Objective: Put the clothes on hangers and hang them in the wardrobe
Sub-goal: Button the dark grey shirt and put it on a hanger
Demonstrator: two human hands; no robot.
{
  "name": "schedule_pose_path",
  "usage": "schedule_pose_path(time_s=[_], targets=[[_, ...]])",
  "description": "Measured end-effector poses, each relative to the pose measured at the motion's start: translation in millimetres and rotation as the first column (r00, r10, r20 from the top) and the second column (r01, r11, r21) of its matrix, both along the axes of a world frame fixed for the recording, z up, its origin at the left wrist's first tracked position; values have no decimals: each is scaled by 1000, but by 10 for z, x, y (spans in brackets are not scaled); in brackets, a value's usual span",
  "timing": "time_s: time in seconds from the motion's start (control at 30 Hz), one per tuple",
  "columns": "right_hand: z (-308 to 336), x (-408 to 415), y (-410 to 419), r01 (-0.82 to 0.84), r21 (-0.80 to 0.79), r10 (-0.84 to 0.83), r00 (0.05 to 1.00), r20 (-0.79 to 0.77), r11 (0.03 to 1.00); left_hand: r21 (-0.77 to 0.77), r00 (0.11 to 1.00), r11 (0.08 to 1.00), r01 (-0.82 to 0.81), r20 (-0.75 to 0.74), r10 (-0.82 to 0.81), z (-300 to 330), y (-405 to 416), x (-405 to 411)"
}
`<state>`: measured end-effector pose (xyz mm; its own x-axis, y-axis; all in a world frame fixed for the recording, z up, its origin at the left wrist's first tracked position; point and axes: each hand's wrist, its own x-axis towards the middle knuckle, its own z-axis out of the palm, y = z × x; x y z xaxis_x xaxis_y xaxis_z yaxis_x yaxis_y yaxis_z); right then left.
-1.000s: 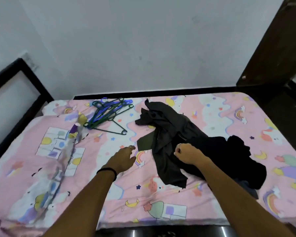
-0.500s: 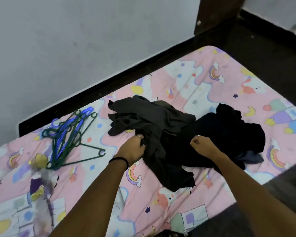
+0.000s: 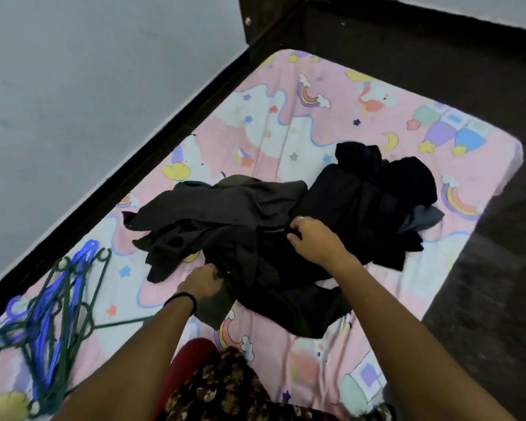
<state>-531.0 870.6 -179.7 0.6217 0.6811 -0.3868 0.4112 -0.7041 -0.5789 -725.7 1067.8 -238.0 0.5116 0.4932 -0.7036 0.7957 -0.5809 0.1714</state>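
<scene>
A crumpled heap of dark clothes (image 3: 255, 226) lies mid-bed: grey-olive pieces at left, black ones (image 3: 371, 196) at right, overlapping. Green and blue hangers (image 3: 52, 311) lie tangled flat, well apart to the left.

Matt dark cloth garments (image 3: 240, 208); printed cotton-like bedsheet (image 3: 286, 132); plastic hangers (image 3: 52, 314).

Pale grey wall (image 3: 88, 86), dark wooden bed frame (image 3: 170, 123), pink cartoon-print bedsheet (image 3: 316, 123), dark floor (image 3: 438, 50)
</scene>
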Motion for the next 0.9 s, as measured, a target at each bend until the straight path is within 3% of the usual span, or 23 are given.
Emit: schedule_pose_path(time_s=[0.1, 0.2, 0.37, 0.53, 0.67, 0.77, 0.83, 0.9], targets=[[-426, 28, 367, 76, 18, -77, 992, 96, 997, 21, 996, 999, 45, 80, -46, -887, 412, -182], [-829, 149, 813, 66, 58, -76, 979, 187, 996, -2, 984, 994, 109, 140, -108, -1167, 533, -103], [-1198, 278, 1322, 90, -144, -27, 919, 393, 986, 198, 930, 973, 119, 321, -179, -1495, 643, -203], [-920, -177, 1451, 391, 126, -406, 808, 427, 912, 64, 837, 983, 170, 517, -179, -1527, 695, -501], [-345, -641, 1530, 425, 289, -514, 700, 496, 858, -15, 827, 990, 142, 551, -110, -1442, 670, -787], [102, -906, 1663, 272, 306, -405, 706, 581, 912, -24, 785, 990, 138, 612, -95, -1255, 637, -948], [445, -1146, 1675, 120, 134, -179, 719, 672, 984, -4, 761, 990, 138, 640, -103, -1136, 643, -986], [756, -1425, 1590, 46, -129, 57, 717, 695, 991, 28, 745, 989, 144, 655, -127, -997, 613, -1038]])
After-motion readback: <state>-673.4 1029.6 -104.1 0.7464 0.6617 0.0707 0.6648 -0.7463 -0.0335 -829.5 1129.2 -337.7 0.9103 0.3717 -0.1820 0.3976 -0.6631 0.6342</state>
